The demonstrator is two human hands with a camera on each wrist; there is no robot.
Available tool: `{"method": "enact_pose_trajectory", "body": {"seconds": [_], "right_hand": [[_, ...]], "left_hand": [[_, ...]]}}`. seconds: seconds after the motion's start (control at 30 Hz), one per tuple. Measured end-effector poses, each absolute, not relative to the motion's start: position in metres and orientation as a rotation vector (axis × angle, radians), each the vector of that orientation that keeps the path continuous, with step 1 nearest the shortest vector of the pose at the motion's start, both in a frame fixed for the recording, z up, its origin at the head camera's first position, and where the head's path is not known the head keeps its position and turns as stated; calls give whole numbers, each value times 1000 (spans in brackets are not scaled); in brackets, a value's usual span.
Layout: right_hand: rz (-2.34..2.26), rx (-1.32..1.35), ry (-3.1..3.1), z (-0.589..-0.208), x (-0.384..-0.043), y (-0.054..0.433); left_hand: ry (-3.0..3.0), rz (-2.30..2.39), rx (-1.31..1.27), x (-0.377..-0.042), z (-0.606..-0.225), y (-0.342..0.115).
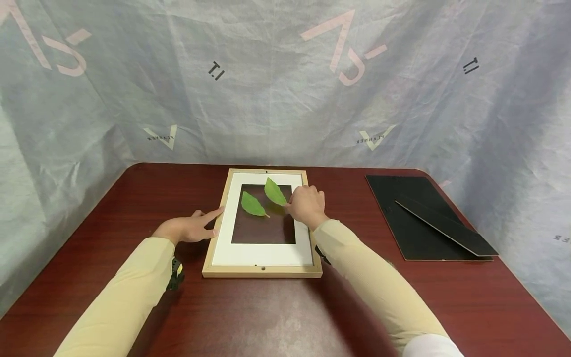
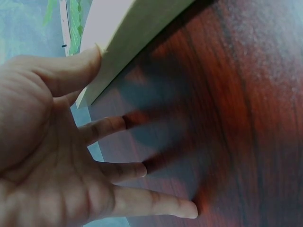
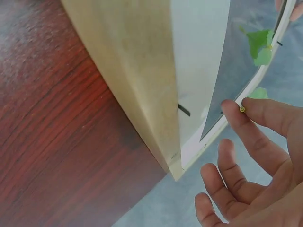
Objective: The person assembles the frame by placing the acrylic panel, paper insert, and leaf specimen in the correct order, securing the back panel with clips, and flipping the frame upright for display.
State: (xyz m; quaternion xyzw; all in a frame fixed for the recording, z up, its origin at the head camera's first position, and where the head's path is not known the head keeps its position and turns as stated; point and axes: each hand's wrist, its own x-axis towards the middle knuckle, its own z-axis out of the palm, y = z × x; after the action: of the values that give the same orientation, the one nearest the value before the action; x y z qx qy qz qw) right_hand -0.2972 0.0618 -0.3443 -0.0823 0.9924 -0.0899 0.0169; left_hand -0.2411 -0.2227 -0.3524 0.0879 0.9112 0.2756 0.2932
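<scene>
Left hand (image 1: 189,229): fingers spread, nothing held, touching the left side of the rectangular pale-wood frame (image 1: 263,271); right hand (image 1: 307,206): thumb and forefinger pinched on a thin yellow-green leaf stem (image 3: 242,109). Head view alone gives all four sides of the white rectangular mat (image 1: 272,254). Two pointed green leaves between the hands: left leaf (image 1: 252,205) over the mat's opening, right leaf (image 1: 274,192) at the right fingertips. Stem's round end seen only from right wrist.

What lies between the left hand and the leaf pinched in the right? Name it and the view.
The head view shows the frame's left side, the white mat's left strip, then the other green leaf.
</scene>
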Motion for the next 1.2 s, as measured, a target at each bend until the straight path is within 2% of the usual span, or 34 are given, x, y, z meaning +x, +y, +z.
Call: {"method": "enact_pose_trajectory", "body": {"seconds": [0.8,1.2], "right_hand": [[-207,-274,3087,-351,-301,55],[-401,-259,3033,-345,-300,65]], "left_hand": [[2442,731,208,-232,-341,-215],[2439,719,181,-233,-343,-214]]}}
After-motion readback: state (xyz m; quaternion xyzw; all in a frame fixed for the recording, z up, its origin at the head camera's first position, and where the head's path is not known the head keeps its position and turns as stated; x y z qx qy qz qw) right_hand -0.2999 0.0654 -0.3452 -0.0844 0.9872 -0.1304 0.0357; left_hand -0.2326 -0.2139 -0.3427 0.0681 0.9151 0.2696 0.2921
